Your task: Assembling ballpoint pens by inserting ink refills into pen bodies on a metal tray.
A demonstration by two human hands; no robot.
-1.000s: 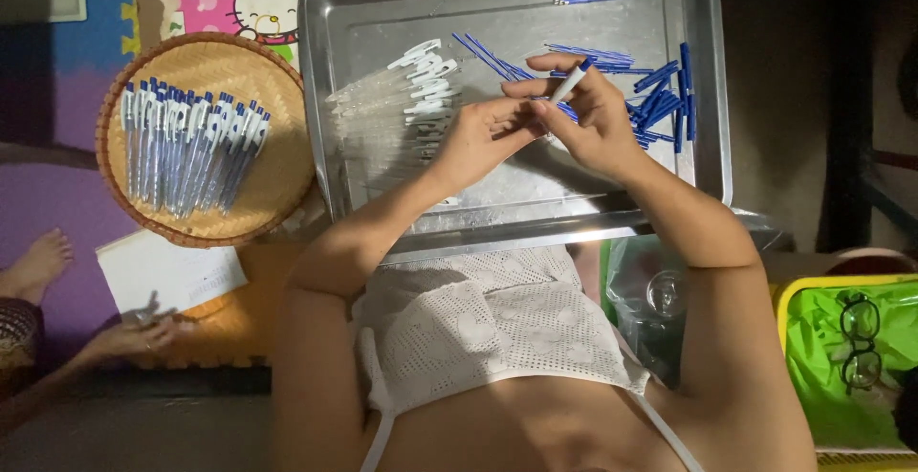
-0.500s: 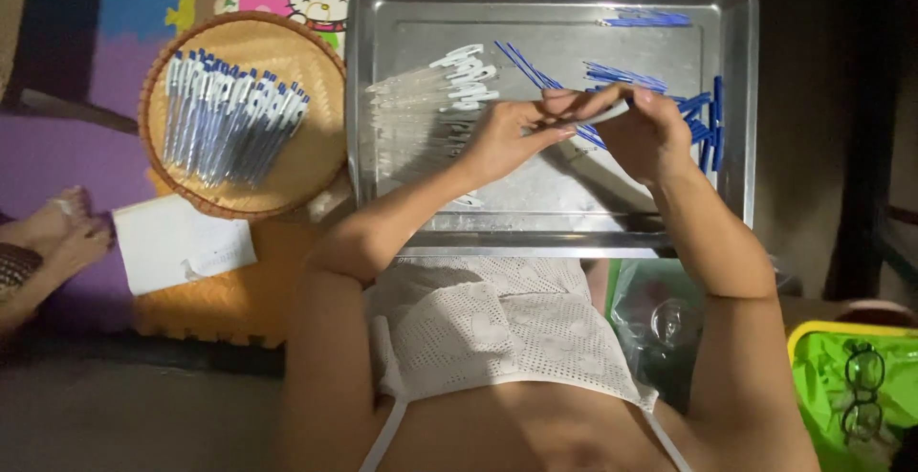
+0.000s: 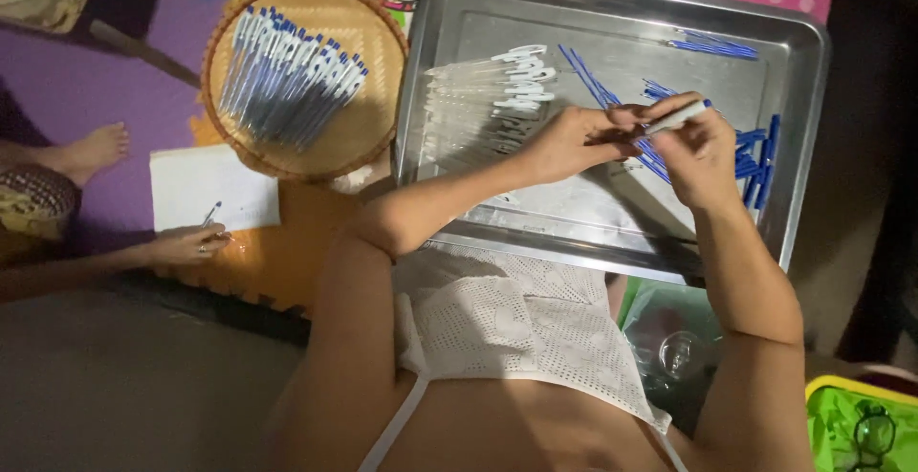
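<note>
Paper [image 3: 215, 190] lies well to the left of the steel tray [image 3: 459, 99], on the floor mat, where another person's hand [image 3: 191, 242] holds a small pen over it; that hand plays no part in the work. Just left of the tray sits a round woven basket [image 3: 373, 137] full of finished pens [image 3: 287, 85] with blue caps, laid roughly side by side. Inside the tray, toward its left half, a fan of clear pen barrels [image 3: 478, 99] with white ends rests on the metal. Over the tray's middle, the left hand [image 3: 564, 142] is closed in a narrow pinch around the near end of a pen [image 3: 674, 116], and the right hand [image 3: 698, 147] grips the same pen further along, fingers curled about it, its blue tip pointing toward the tray's right edge. To the right of both hands, loose blue refills [image 3: 755, 156] are scattered against the tray's right wall, with a few more near its far rim. The step in hand looks like fitting a pen's parts together, and it goes best with the two pieces held in one straight line, pushed gently until seated, and kept above the tray so that anything dropped lands inside.
</note>
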